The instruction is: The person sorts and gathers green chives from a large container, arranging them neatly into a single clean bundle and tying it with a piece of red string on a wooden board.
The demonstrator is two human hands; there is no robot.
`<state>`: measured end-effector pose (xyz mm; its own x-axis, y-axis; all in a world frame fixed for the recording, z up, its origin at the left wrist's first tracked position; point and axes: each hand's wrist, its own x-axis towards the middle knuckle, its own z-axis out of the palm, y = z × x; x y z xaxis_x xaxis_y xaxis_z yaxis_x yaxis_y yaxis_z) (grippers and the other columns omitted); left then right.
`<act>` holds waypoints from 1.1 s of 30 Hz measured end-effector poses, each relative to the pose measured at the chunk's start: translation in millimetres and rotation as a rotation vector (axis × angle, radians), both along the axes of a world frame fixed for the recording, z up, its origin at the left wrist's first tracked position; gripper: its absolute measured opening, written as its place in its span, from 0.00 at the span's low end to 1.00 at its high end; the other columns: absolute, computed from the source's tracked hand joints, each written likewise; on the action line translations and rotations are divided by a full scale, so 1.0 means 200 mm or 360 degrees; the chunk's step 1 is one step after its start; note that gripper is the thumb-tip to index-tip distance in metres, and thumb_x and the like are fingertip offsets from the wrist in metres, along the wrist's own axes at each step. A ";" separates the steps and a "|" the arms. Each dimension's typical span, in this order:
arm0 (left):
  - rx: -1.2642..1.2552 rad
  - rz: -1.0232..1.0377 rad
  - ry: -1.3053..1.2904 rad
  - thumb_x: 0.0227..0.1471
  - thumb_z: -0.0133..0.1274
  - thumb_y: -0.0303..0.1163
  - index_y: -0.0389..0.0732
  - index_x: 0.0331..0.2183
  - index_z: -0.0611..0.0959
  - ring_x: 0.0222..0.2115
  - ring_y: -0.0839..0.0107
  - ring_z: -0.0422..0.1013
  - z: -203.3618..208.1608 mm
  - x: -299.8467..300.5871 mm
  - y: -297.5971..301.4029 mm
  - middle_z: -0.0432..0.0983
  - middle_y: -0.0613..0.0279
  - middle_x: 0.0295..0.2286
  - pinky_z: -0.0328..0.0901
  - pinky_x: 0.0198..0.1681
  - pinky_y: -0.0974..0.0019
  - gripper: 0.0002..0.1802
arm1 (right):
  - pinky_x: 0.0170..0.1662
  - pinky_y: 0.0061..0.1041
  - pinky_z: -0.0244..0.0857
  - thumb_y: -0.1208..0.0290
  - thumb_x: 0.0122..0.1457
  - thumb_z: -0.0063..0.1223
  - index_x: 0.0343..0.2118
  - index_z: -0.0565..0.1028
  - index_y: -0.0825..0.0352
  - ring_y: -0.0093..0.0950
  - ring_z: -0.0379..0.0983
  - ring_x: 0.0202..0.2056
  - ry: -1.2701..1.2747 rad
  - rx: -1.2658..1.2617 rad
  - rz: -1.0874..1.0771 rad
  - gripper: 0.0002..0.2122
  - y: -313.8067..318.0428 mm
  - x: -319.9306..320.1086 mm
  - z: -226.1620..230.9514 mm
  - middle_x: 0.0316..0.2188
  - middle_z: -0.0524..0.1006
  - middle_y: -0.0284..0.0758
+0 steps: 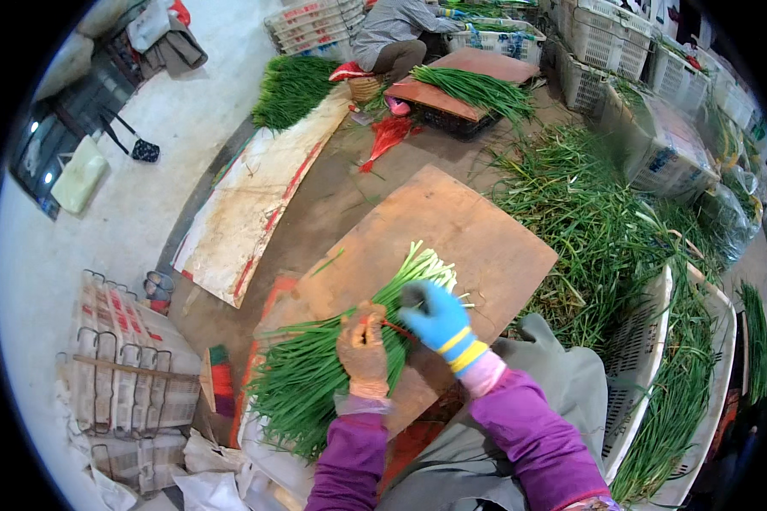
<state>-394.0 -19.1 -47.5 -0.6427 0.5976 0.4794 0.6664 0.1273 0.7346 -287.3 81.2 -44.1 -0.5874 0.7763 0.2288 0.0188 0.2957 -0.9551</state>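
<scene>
A bunch of green chives (302,370) lies across a brown board (460,213) in front of me, its pale cut ends (430,266) pointing away to the right. My left hand (365,347), in a tan, stained glove, rests over the bunch with its fingers pinched together. Just right of it is my right hand (435,317), in a blue glove with a grey palm and yellow cuff bands, fingers curled closed. A thin red tie (397,329) runs between the two hands over the chives. Its ends are hidden in the fingers.
A white basket (648,375) of chives stands at my right, beside a large heap of loose chives (571,213). Stacked crates (132,366) are at left. Ahead lie a long white board (256,204) and another chive-laden board (486,64), near a seated person (392,34).
</scene>
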 end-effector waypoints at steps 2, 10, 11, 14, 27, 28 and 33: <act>-0.0016 0.0087 -0.0137 0.52 0.50 0.30 0.38 0.27 0.82 0.31 0.63 0.72 0.03 0.00 -0.02 0.78 0.62 0.28 0.60 0.47 0.62 0.09 | 0.42 0.27 0.66 0.72 0.50 0.54 0.40 0.71 0.68 0.31 0.72 0.37 0.0179 0.0197 -0.0593 0.14 0.11 0.10 0.04 0.34 0.75 0.41; -0.0044 -0.0014 -0.0102 0.53 0.49 0.32 0.41 0.30 0.81 0.42 0.66 0.70 0.03 0.08 0.01 0.77 0.66 0.31 0.46 0.57 0.57 0.07 | 0.54 0.38 0.54 0.43 0.55 0.38 0.58 0.56 0.66 0.45 0.61 0.52 -0.0943 -0.0022 -0.0248 0.34 0.34 -0.06 -0.04 0.52 0.63 0.51; -0.0056 -0.0003 -0.0102 0.53 0.49 0.32 0.41 0.30 0.81 0.42 0.67 0.69 0.02 0.08 0.00 0.77 0.66 0.31 0.45 0.58 0.57 0.07 | 0.54 0.37 0.55 0.43 0.55 0.38 0.57 0.56 0.66 0.44 0.61 0.53 -0.0889 0.0073 -0.0147 0.34 0.33 -0.07 -0.03 0.52 0.63 0.51; -0.0138 -0.0019 -0.0173 0.53 0.50 0.32 0.40 0.31 0.81 0.43 0.68 0.69 0.02 0.04 -0.01 0.77 0.68 0.32 0.45 0.58 0.58 0.07 | 0.52 0.37 0.57 0.48 0.53 0.46 0.56 0.57 0.67 0.44 0.62 0.51 -0.0334 0.0094 -0.0343 0.33 0.42 -0.03 -0.04 0.50 0.65 0.51; 0.0132 -0.0014 -0.0089 0.47 0.53 0.29 0.40 0.30 0.81 0.42 0.60 0.69 0.00 0.03 0.01 0.76 0.60 0.36 0.57 0.50 0.58 0.06 | 0.43 0.26 0.65 0.74 0.50 0.49 0.54 0.62 0.67 0.35 0.73 0.40 0.0350 -0.0290 0.0275 0.25 -0.17 -0.15 -0.10 0.39 0.74 0.46; 0.0154 -0.0033 0.0025 0.47 0.53 0.28 0.40 0.28 0.81 0.42 0.58 0.69 0.01 0.02 0.01 0.76 0.56 0.35 0.60 0.46 0.59 0.04 | 0.43 0.24 0.65 0.74 0.51 0.49 0.53 0.63 0.68 0.33 0.74 0.39 0.0450 -0.0345 0.0298 0.24 -0.17 -0.16 -0.12 0.38 0.75 0.45; 0.0057 -0.0298 -0.0069 0.41 0.60 0.31 0.36 0.45 0.72 0.46 0.55 0.65 0.02 -0.04 -0.10 0.69 0.49 0.44 0.59 0.50 0.59 0.27 | 0.31 0.21 0.68 0.73 0.53 0.50 0.43 0.72 0.71 0.22 0.73 0.26 0.0388 -0.1379 0.0455 0.14 -0.10 -0.16 -0.12 0.26 0.77 0.36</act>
